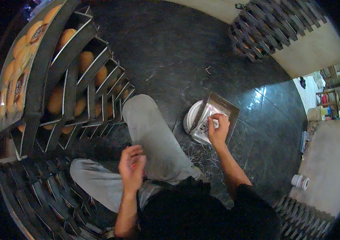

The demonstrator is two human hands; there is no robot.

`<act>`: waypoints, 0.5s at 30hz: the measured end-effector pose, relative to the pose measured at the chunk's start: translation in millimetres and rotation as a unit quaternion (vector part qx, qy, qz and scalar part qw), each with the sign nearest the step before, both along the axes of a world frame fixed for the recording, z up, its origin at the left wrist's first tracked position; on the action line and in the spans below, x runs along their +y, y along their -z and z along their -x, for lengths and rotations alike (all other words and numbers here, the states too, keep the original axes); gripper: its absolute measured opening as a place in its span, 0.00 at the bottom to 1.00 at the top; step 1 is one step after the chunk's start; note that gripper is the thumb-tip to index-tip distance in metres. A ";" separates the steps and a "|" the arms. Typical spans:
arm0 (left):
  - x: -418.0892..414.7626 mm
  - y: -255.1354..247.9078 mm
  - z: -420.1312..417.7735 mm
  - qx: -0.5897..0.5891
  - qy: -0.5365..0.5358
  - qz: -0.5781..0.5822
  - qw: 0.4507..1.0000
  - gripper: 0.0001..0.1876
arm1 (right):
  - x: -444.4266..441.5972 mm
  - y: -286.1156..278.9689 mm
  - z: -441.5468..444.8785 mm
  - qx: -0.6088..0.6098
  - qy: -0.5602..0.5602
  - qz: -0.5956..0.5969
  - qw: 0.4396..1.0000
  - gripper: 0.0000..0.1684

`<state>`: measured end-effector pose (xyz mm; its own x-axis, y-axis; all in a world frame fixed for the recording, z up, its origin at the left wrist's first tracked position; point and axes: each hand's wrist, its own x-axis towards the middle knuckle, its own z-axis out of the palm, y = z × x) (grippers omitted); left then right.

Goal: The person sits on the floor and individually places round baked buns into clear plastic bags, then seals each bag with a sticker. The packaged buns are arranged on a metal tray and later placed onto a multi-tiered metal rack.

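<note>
My right hand [218,129] reaches into an open box [233,112], its fingers on printed clear plastic bags [203,126]. Whether it grips one cannot be told. The box rests on a round white tub [191,117] on the dark floor. My left hand [132,168] hangs above my lap, slightly blurred, fingers loosely curled and apart, with nothing plainly held. Left of my knees stands a tall stack of dark metal trays [36,69] with bread rolls [92,64] inside. On its top tray lie rolls in printed clear bags [20,67].
More stacked dark trays [47,198] stand at the lower left, others [271,30] at the upper right and lower right. A white container [300,182] is near the right wall. Beyond an opening at right are shelves [334,93]. Small scraps lie on the floor.
</note>
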<state>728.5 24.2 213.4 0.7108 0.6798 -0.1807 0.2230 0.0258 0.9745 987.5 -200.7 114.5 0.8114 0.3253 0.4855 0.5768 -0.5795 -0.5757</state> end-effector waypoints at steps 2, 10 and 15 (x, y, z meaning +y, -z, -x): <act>-15.8 -5.5 -29.4 -0.014 0.038 -0.102 0.994 0.27 | 32.5 -58.9 22.6 0.040 -0.028 -0.069 0.996 0.07; -31.9 -17.2 -75.9 -0.178 -0.115 0.010 0.977 0.11 | 108.9 -130.5 64.9 0.056 -0.100 -0.199 0.973 0.13; 0.6 -24.7 -11.3 -0.136 -0.172 0.046 0.975 0.07 | 118.5 -142.0 99.2 0.481 -0.255 -0.185 0.818 0.14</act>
<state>739.7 24.9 238.1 0.4747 0.8756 -0.0892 -0.0808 0.1443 0.9862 888.3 -82.2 256.5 0.6805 0.7160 -0.1559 -0.1340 -0.0876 -0.9871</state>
